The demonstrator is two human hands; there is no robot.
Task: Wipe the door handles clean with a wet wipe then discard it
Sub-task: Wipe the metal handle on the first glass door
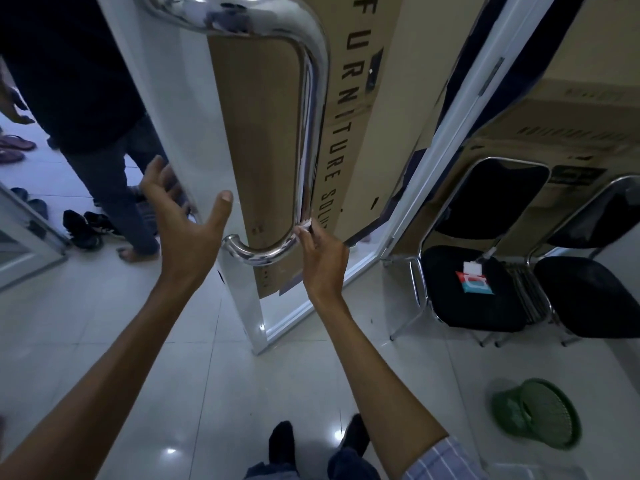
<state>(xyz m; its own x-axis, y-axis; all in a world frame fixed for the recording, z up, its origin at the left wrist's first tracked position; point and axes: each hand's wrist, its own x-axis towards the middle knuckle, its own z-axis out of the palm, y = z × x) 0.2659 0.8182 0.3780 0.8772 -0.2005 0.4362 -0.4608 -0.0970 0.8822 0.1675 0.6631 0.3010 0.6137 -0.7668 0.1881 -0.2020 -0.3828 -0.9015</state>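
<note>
The right hand [323, 258] pinches a small white wet wipe [306, 225] between thumb and fingertips and presses it against the long polished chrome tubular door handle [310, 140], at the lower bend where the upright bar curves in toward the door. Only a sliver of the wipe shows above the fingers. The left hand [183, 216] is spread wide, thumb raised, fingers straight; it hovers to the left of the handle, beside the white door edge [239, 289], holding nothing. The handle's long axis runs vertically, both ends curving left into the door.

Right of the handle, a red and teal wipes packet [474, 284] lies on a black folding chair [474, 292]. A green mesh basket [540, 417] sits on the tiled floor, well below and right of the handle.
</note>
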